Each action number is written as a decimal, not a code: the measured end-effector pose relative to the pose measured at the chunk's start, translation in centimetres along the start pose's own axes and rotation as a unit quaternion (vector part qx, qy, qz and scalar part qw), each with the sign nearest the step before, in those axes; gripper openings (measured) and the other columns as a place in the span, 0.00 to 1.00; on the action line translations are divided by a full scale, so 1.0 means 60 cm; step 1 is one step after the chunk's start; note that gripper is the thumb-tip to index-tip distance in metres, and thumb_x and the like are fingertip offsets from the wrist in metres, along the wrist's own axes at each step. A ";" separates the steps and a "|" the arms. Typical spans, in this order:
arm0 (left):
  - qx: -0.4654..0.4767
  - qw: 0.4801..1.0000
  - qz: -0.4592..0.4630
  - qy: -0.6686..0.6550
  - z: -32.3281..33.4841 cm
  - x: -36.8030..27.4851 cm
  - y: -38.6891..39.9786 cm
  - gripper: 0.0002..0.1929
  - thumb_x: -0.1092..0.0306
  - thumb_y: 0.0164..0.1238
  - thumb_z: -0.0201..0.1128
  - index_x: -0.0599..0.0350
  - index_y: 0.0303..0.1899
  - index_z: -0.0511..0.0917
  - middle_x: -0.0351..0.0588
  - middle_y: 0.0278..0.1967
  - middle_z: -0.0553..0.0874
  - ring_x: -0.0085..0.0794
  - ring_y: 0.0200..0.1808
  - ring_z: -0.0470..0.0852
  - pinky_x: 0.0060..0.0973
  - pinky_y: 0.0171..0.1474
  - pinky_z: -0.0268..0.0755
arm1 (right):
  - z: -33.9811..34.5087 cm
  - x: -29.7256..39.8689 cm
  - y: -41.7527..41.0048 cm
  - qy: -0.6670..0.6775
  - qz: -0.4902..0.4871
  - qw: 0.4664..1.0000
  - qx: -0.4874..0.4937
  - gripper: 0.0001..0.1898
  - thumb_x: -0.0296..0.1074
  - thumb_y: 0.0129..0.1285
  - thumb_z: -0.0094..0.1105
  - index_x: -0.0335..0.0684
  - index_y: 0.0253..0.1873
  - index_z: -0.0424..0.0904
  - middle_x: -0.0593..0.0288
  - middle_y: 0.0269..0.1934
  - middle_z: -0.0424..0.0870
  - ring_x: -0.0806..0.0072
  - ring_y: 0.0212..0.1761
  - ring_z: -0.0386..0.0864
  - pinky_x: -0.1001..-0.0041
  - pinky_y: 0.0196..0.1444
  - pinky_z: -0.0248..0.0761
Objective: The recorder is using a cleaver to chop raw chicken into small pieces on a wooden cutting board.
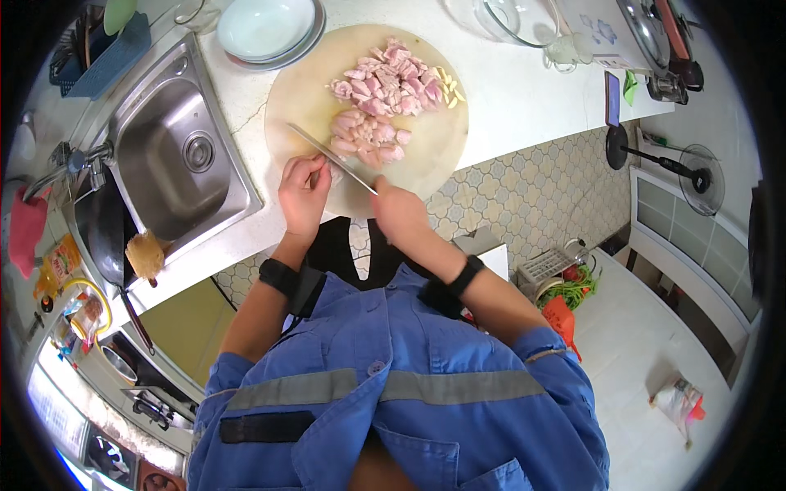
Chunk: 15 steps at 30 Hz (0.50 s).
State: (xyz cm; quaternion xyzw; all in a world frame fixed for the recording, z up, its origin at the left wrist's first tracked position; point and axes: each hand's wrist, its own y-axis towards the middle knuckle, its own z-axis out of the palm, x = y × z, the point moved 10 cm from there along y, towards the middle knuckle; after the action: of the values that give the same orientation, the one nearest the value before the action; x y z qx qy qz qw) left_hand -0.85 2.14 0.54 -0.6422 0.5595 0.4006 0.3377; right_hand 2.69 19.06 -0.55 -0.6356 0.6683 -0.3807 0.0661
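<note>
My right hand [400, 212] grips a knife [331, 156], whose blade slants up and left over a round cutting board [445, 147]. At the board's near left edge, my left hand [305, 193] has its fingers bent around the end of a pale piece of raw meat [335, 175] beside the blade. The fingers hide part of this piece. Just beyond the blade lies a small pile of cut pale meat [368, 138]. A larger heap of pinker meat chunks [393, 80] sits farther back, touching the first pile. Several peeled garlic cloves [451, 89] rest at its right side.
A steel sink [166, 141] is set into the counter [516, 104] on the left. Stacked bowls [267, 27] stand behind the board, and a glass bowl [516, 21] at the back right. A wok [104, 245] lies left of the sink. A phone [612, 98] lies near the counter's right end.
</note>
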 end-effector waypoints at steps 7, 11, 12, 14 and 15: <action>0.004 0.998 0.059 0.030 -0.006 -0.036 -0.005 0.07 0.79 0.57 0.63 0.63 0.38 0.81 0.50 0.39 0.82 0.39 0.40 0.81 0.26 0.46 0.73 | -0.056 -0.040 -0.016 0.050 -0.072 0.992 -0.089 0.11 0.38 0.67 0.50 0.36 0.44 0.70 0.43 0.23 0.79 0.47 0.27 0.79 0.53 0.30 0.71; 0.031 0.998 0.053 0.013 -0.006 -0.029 -0.008 0.08 0.79 0.58 0.62 0.63 0.40 0.81 0.51 0.40 0.82 0.38 0.40 0.82 0.26 0.46 0.74 | -0.064 -0.025 -0.037 0.049 -0.075 0.994 -0.058 0.11 0.38 0.67 0.50 0.36 0.44 0.71 0.44 0.23 0.79 0.47 0.27 0.79 0.54 0.29 0.71; 0.033 0.999 0.020 -0.001 -0.007 -0.020 -0.008 0.08 0.79 0.59 0.62 0.63 0.40 0.81 0.51 0.40 0.83 0.35 0.40 0.82 0.25 0.45 0.74 | -0.067 -0.018 -0.047 0.053 -0.085 0.993 -0.063 0.09 0.37 0.66 0.50 0.37 0.42 0.71 0.45 0.23 0.79 0.49 0.27 0.79 0.54 0.29 0.72; 0.036 0.999 -0.012 -0.015 -0.004 -0.010 -0.009 0.08 0.78 0.59 0.62 0.63 0.41 0.81 0.50 0.40 0.83 0.33 0.39 0.82 0.25 0.45 0.75 | -0.071 -0.011 -0.064 0.057 -0.094 0.992 -0.069 0.08 0.36 0.66 0.50 0.37 0.41 0.71 0.46 0.23 0.79 0.50 0.27 0.80 0.55 0.29 0.72; 0.022 0.998 -0.035 -0.041 -0.005 -0.004 -0.010 0.08 0.78 0.59 0.62 0.64 0.42 0.80 0.49 0.39 0.83 0.30 0.38 0.82 0.24 0.44 0.75 | -0.074 -0.007 -0.073 0.046 -0.096 0.992 -0.070 0.07 0.35 0.65 0.51 0.37 0.41 0.70 0.47 0.23 0.79 0.51 0.26 0.80 0.56 0.28 0.72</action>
State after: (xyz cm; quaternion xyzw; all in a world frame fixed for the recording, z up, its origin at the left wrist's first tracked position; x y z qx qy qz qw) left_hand -0.23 2.08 0.85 -0.6365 0.5311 0.4022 0.3887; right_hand 3.74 21.74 5.00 -0.6814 0.6320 -0.3662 -0.0464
